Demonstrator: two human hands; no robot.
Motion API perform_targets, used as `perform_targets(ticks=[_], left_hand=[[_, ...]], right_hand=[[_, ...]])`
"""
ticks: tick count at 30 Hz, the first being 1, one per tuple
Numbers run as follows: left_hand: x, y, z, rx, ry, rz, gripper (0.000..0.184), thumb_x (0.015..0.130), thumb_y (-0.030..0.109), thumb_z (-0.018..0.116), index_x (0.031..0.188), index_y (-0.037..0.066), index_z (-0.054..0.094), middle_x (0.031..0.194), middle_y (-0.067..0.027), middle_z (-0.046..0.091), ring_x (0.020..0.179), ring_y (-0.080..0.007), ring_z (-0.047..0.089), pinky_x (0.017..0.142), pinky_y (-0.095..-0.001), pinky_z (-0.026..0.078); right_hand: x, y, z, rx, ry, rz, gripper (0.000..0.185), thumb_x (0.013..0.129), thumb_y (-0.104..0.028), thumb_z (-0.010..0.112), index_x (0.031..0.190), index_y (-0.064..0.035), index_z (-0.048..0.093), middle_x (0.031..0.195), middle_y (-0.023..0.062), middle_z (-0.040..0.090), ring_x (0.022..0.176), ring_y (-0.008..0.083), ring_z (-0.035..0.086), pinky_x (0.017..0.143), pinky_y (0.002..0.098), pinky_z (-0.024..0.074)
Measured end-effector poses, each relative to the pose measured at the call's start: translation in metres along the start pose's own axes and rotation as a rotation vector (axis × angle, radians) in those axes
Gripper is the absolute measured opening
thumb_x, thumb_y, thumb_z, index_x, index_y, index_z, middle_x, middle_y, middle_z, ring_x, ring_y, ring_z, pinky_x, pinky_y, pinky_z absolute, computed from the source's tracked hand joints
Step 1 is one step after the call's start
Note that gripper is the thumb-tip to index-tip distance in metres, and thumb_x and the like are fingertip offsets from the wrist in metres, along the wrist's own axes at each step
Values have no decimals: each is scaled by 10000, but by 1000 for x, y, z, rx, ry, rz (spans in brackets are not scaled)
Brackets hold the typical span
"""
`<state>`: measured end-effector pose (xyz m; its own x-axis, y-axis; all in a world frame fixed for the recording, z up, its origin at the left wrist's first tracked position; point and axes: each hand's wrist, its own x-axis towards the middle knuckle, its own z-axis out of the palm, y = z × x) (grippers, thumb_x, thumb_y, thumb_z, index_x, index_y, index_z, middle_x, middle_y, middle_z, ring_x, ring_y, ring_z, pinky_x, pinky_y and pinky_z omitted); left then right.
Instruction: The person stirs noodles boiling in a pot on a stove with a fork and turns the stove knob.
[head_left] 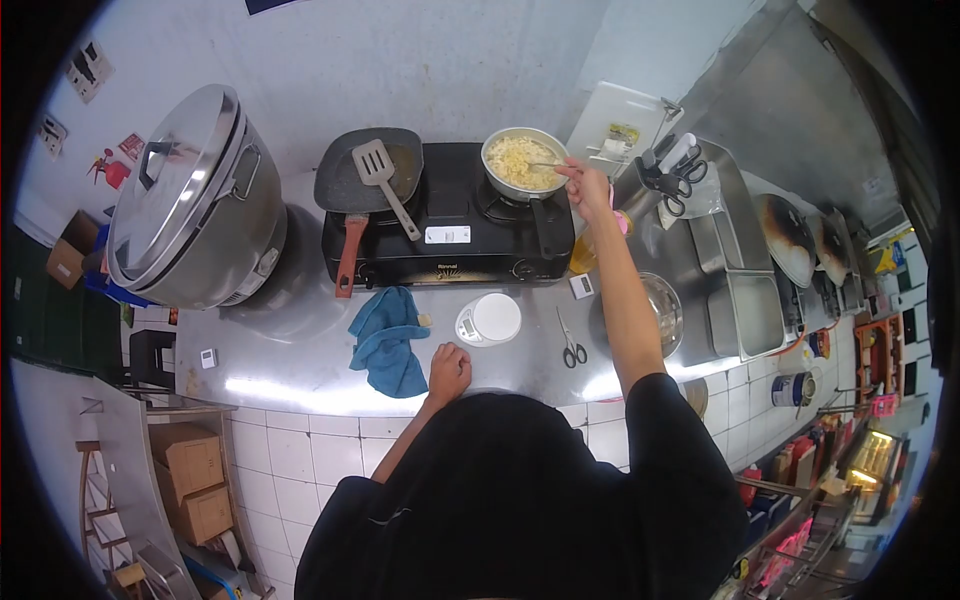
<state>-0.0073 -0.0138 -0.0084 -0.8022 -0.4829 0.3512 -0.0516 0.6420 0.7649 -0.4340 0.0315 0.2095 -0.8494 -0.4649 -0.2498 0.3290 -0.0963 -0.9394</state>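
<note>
My right hand [587, 188] is closed on a thin metal utensil [543, 164], whose far end is in the pale yellow food [515, 155] in a pot [524, 192]. The pot rests on the right burner of a black two-burner stove [447, 225], its dark handle pointing toward me. My left hand [450, 370] rests at the counter's front edge with its fingers curled, beside a blue cloth [390, 340] and a white scale [490, 320]. Nothing shows in that hand, though its palm is hidden.
A square pan [335, 180] with a spatula [375, 163] across it sits on the left burner. Scissors [573, 353], a small white timer [581, 287] and a glass bowl [668, 310] lie to the right, near steel trays [752, 315]. A large cooker [200, 220] stands left.
</note>
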Motion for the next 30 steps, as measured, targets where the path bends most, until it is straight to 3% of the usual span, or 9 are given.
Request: perform_targets(ticks=[2,13,16,19,21,22,24,28,30], left_hand=[[-1,-2,0,22,-63,-44,49,768,16,611,796,56,613,866,-119,567,879,-337,562,782,-445,460],[-1,-4,1,14,-58,-30,51,765,20,611,802,54,616,874,-123,569,889,-340,562,787,-451,459],[-1,-3,1,12,-53,-25,51,765,18,611,803,52,615,867,-124,568,884,-342,563,787,-449,460],[-1,-1,-1,8,-53,-27,53,764,16,610,803,52,614,861,-125,568,878,-343,563,786,-449,461],[0,-1,-1,7,-50,-25,53,763,15,609,802,52,613,859,-124,568,876,-343,563,785,-450,461],[0,-1,-1,6,-51,-31,54,763,14,609,800,53,611,859,-123,568,876,-342,563,783,-449,461],[-1,-1,0,1,-51,-40,55,762,12,609,798,53,609,860,-122,568,877,-342,563,782,-449,461],[0,-1,0,11,-39,-18,64,754,6,611,795,55,604,858,-121,566,875,-340,563,772,-448,460],[1,0,1,11,-39,-14,67,752,4,611,794,55,603,857,-120,564,875,-339,562,770,-449,460]], right_hand=[[4,1,-3,95,12,29,394,987,-124,398,1335,27,506,1093,182,688,534,87,415,424,219,304],[14,-7,-15,447,96,6,362,968,-84,366,1284,7,516,1011,176,685,529,93,396,429,240,286],[9,-18,-12,474,109,-61,336,991,-111,424,1296,-5,514,1050,151,668,517,93,365,432,241,287],[-3,-25,-8,211,94,-191,337,1006,-159,430,1262,20,555,890,129,696,518,81,420,431,244,310],[-12,-29,-5,-440,102,-320,328,1029,-206,452,1181,16,639,783,93,704,563,127,541,498,290,419],[-15,-30,-3,-441,100,-321,328,1029,-206,452,1181,16,639,783,93,704,563,127,541,498,290,419],[-20,-30,0,-867,223,-747,337,1042,-220,441,1102,-7,696,744,90,710,648,202,647,630,345,499],[-43,-33,18,-854,175,-762,332,1046,-232,441,1105,-25,693,768,103,712,708,268,680,723,391,513],[-36,-21,17,-822,29,-806,329,1041,-239,440,1090,-37,695,776,110,717,745,303,695,741,414,519]])
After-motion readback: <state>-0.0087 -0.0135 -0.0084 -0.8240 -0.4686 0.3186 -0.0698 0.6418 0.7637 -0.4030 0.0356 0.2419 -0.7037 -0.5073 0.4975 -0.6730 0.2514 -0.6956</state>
